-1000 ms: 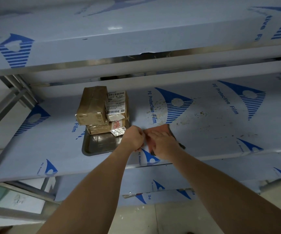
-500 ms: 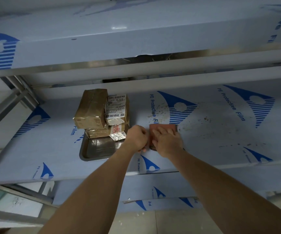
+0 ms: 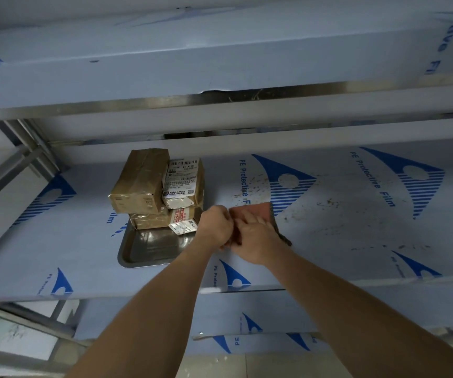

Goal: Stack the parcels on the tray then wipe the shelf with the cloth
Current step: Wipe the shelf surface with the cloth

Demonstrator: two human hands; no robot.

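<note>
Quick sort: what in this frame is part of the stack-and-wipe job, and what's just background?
Job:
parcels, stacked on the tray
tray
cloth, under both hands
shelf, speckled with dirt
left hand
right hand

Background:
upper shelf
lower shelf
frame post

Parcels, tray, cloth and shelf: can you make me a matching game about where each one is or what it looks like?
Things:
1. parcels
2. tray
3. cloth
4. shelf

Descriptions:
A. speckled with brown dirt
B. reddish, under both hands
C. shiny metal, near part bare
D. brown, stacked up

Pairs: 1-D, 2-C, 3-B, 4-A. The left hand and right hand are both on the cloth.
</note>
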